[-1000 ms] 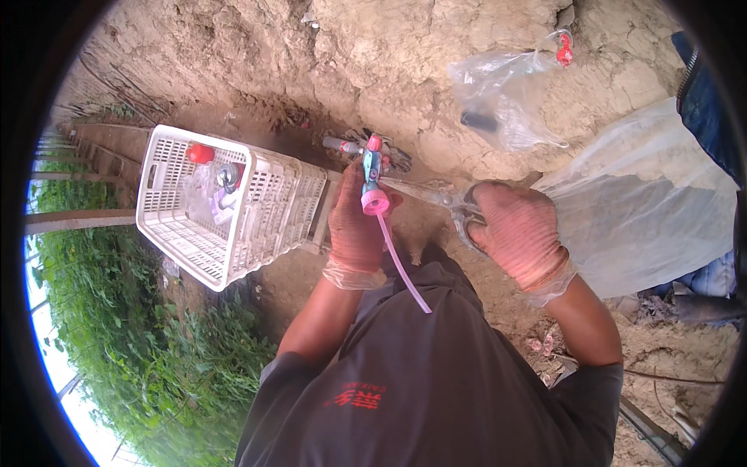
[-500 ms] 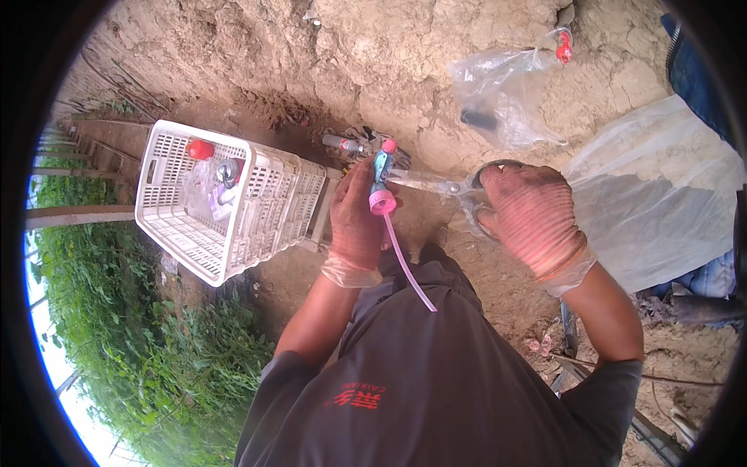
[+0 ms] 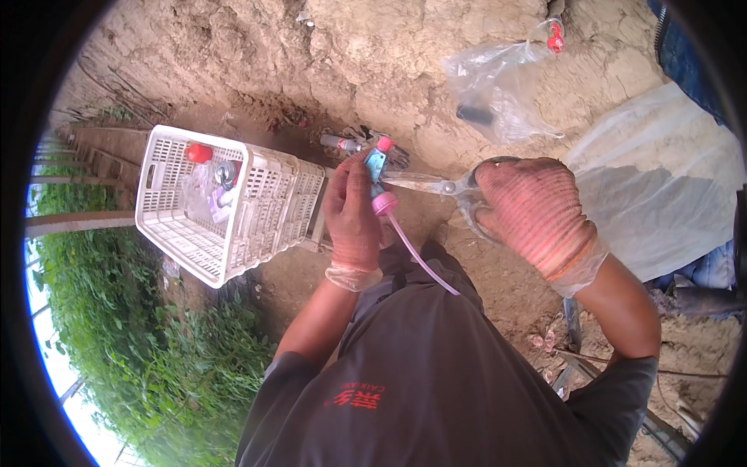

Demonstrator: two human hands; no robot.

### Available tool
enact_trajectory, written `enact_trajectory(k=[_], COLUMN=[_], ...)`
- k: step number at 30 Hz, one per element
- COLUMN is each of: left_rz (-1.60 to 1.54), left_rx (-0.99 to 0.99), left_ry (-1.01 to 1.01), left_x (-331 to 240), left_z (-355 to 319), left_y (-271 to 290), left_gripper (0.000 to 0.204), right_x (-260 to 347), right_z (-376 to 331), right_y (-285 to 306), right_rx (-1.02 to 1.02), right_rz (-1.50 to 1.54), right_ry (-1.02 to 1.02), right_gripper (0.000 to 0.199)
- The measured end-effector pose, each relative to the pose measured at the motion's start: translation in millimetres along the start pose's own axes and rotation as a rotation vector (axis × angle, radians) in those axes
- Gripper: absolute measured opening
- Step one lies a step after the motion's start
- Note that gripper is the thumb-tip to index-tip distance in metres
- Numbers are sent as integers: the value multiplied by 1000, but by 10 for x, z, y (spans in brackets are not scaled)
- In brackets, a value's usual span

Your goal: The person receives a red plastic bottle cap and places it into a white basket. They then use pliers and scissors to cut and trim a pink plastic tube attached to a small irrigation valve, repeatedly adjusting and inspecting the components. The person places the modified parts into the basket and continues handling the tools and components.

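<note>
My left hand point(image 3: 352, 214), in a thin reddish glove with a clear cuff, is closed around a trigger spray head point(image 3: 376, 165). It has a blue-green body, a pink nozzle tip and a pink screw collar point(image 3: 384, 204). From the collar a long pink dip tube point(image 3: 420, 261) hangs down toward my shirt. My right hand point(image 3: 531, 210), gloved alike, grips the dark handles of a pair of scissors point(image 3: 449, 187). Their metal blades point left, with the tips right beside the spray head; whether they touch it I cannot tell.
White plastic crates point(image 3: 253, 210) stand at left, the front one holding a red object point(image 3: 199, 152) and bagged items. Beyond my hands, a small bottle point(image 3: 341, 143) lies on the dirt. A clear bag point(image 3: 498, 89) and plastic sheet point(image 3: 661, 179) lie right. Green plants point(image 3: 117, 311) grow at left.
The spray head has turned a little in my left hand, and the tube's end has swung to the right. The scissors have shifted slightly left, bringing their tips nearer the spray head.
</note>
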State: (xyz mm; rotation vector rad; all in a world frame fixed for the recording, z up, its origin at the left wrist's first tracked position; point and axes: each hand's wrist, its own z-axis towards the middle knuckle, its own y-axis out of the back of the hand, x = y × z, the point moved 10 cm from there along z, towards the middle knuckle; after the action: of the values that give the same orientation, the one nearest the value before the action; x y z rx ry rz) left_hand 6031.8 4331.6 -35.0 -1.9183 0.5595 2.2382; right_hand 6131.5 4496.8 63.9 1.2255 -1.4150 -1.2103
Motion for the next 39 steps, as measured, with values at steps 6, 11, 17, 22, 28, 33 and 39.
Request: enact_trajectory(k=[6,11,17,22,28,33,39], left_rz=[170,-218,-698,-457,-512,-253,-657], left_rx=[19,136,174,157,160,126,-1], left_ry=[-184,240,641,530,558,247,588], left_x=[-146,304,573,417,485,487,815], left_z=[47,43,-45,27,-32,68,-60], left_y=[-6,-75,-262,-221,-241,-92,-194], left_gripper=[35,32,29,34,34,30,28], right_x=[31,28,-45,-20,-80,-23,49], right_z=[-31,-24,20,30,18,12,-12], right_y=[36,0,-181,-166,-425,-616,-845], right_rx=[-83,-110,68,-59,138,111,96], right_rz=[-6,-51,-43,-25,129,225,260], right_ry=[34,27,-24,18,-53,-119,-165], right_gripper=[16,13,25,11,25,26,30])
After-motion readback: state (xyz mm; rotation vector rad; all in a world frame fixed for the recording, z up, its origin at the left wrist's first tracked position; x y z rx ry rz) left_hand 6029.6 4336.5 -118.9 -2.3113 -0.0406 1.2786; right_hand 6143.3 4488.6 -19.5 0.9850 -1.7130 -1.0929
